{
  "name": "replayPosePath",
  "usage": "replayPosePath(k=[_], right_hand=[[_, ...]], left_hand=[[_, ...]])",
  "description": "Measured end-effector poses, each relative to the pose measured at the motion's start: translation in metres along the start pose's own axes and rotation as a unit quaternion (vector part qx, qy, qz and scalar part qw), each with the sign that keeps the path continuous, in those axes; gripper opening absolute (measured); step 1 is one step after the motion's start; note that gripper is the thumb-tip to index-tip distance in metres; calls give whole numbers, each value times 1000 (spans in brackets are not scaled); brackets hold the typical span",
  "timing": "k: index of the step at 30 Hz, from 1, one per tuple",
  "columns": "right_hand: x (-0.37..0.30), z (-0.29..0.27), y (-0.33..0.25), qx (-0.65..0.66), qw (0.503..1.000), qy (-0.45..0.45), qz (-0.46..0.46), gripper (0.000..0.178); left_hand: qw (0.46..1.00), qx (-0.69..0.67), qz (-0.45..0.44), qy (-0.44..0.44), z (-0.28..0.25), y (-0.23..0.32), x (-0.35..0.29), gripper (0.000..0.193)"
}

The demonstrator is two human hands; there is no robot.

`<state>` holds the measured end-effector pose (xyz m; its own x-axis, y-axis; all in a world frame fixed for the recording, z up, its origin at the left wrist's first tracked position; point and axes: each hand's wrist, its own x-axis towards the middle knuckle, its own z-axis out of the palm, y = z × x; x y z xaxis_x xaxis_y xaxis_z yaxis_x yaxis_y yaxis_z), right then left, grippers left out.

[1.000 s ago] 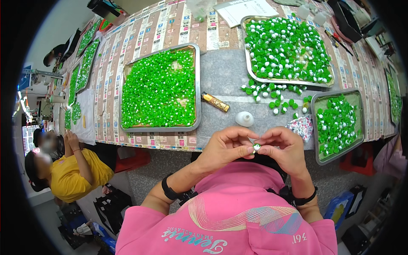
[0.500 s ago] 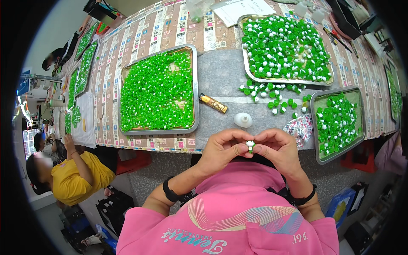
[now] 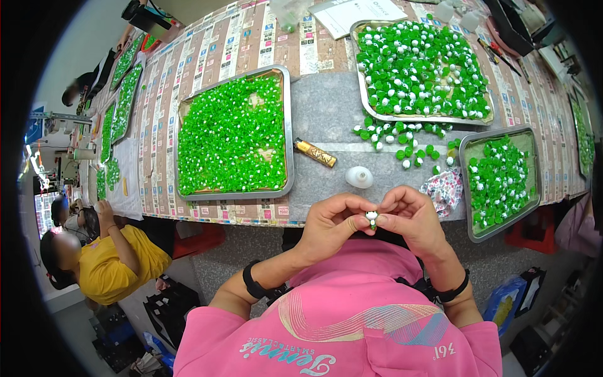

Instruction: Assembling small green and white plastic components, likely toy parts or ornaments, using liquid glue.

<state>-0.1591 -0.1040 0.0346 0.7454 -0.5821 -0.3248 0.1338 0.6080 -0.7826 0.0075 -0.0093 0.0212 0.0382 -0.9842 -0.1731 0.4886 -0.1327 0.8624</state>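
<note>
A small green-and-white figurine is pinched between the fingertips of my left hand and my right hand, just in front of the table's near edge. Its white round part faces up, with green below. Beyond my hands stands a white squeeze bottle with a thin tip. A gold and black lighter lies on the grey cloth touching or close to the left tray. Several loose green and white pieces are scattered past the bottle. A floral cloth lies right of my right hand.
Metal-rimmed trays of pieces stand at left, far right and near right, the last overhanging the table edge. Pliers-like tools and a paper pad lie at the back. A person in yellow sits at left.
The figurine has shifted slightly down in my fingertips, and my fingers have adjusted around it. The person in yellow has moved a little. The trays and bottle stay put.
</note>
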Motion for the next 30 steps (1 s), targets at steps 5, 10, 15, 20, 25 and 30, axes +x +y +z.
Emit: replayPosePath(k=[5,10,15,20,25,30], right_hand=[[0,-1,1,10,1000,3,3,19],[1,-1,3,19,1000,1,-1,19],[1,-2,3,12,1000,2,0,19],[0,-3,4,26,1000,2,7,19],[1,-9,13,67,998,-5,12,19],[0,-9,10,143,987,-30,63,19]], left_hand=[[1000,5,-1,1,1,0,0,18],[1000,2,-3,8,2,0,1,18],[1000,2,-10,10,2,1,1,18],[1000,0,-15,12,2,1,0,18],[1000,8,-22,5,0,1,-2,20],[998,68,-6,9,3,9,-2,22]])
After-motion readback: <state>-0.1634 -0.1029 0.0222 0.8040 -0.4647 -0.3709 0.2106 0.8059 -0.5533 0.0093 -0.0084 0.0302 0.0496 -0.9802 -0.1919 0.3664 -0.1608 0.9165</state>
